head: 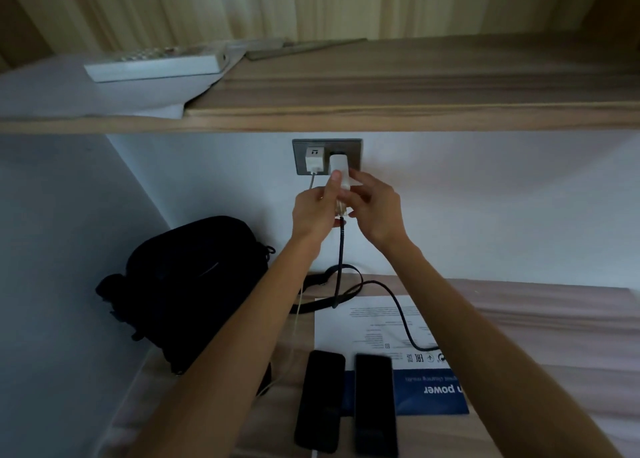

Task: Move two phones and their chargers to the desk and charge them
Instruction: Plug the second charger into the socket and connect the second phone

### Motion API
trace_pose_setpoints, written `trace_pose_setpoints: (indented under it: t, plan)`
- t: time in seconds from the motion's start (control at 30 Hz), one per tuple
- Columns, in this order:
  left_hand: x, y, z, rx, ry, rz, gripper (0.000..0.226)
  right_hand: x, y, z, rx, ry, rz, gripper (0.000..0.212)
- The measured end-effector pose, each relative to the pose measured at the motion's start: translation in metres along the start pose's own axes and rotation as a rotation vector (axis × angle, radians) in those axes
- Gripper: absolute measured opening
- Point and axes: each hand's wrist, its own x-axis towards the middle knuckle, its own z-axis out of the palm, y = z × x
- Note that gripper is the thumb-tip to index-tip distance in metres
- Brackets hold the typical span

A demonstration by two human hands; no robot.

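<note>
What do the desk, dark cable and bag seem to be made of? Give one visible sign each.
Desk: wood or wood-look laminate, matt; grain streaks.
Dark cable: probably a braided fabric sleeve; ribbed texture near its top.
Bag: likely black fabric, matt; soft, slumped shape.

The desk (536,336) and shelf (415,87) are matt, grained wood. The charger (337,167) is smooth white plastic, its cable (341,250) braided black. The bag (194,284) is matt black cloth.

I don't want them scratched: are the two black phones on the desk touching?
Apart. The head view shows a strip of paper between the left phone and the right phone.
</note>
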Motion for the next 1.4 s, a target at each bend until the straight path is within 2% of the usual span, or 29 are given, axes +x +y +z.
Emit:
trace_pose_setpoints:
  t: [0.1, 0.23, 0.4, 0.53, 0.7, 0.73, 0.87, 0.93, 1.27, 1.4]
  plan:
    - [-0.001, 0.001, -0.003, -0.067, -0.019, 0.001, 0.045, -0.001, -0.007, 0.002, -0.039, 0.018, -0.024, 0.041]
    - [0.000, 0.004, -0.006, -0.148, -0.018, -0.052, 0.052, 0.001, -0.017, 0.008, -0.139, 0.048, -0.148, 0.019]
    - [0.000, 0.000, -0.001, -0.163, 0.027, -0.029, 0.048, 0.004, -0.013, 0.011, -0.301, 0.064, -0.237, 0.014]
    - [-0.002, -0.008, 0.002, -0.116, 0.021, 0.034, 0.043, 0.000, -0.008, 0.008, -0.313, 0.062, -0.251, 0.038]
    - [-0.001, -0.002, 0.003, -0.141, 0.081, 0.028, 0.044, 0.005, -0.016, 0.006, -0.360, 0.033, -0.304, 0.008]
    - [-0.001, 0.000, 0.003, -0.149, 0.099, 0.020, 0.045, 0.008, -0.018, 0.006, -0.382, 0.033, -0.298, 0.009]
    - [-0.001, 0.012, 0.003, -0.204, 0.126, -0.022, 0.046, 0.016, -0.026, 0.004, -0.447, 0.037, -0.249, 0.038]
    - [-0.001, 0.018, 0.003, -0.211, 0.136, -0.054, 0.047, 0.019, -0.030, 0.002, -0.477, 0.026, -0.236, 0.046]
    - [-0.003, 0.030, 0.005, -0.574, 0.152, -0.252, 0.040, 0.030, -0.045, -0.007, -0.437, -0.020, -0.128, 0.046]
    - [-0.006, 0.013, 0.012, -0.511, 0.182, -0.187, 0.041, 0.020, -0.034, -0.003, -0.475, -0.005, -0.197, 0.043]
